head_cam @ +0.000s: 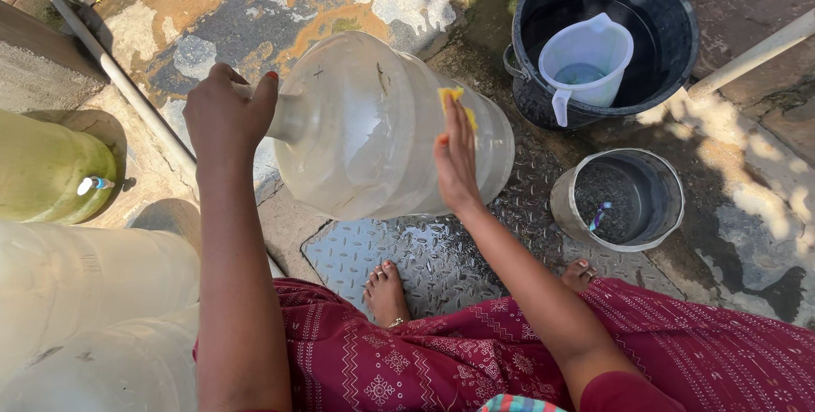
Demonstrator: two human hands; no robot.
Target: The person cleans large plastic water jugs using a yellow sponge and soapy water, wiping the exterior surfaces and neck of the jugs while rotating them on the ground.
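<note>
So the big clear water jug (382,128) lies tipped on its side over the metal plate (382,255), dead centre of the view. Left hand (225,115) is closed round its neck at about 9 o'clock, so the mouth is hidden. Right hand (456,157) is flat on the jug's wall, pressing a yellow sponge (453,98) that's mostly covered by the fingers. At 1 o'clock a black bucket (671,30) holds a pale jug (586,60); can't tell what's in the grey pot (620,200) at 3.
</note>
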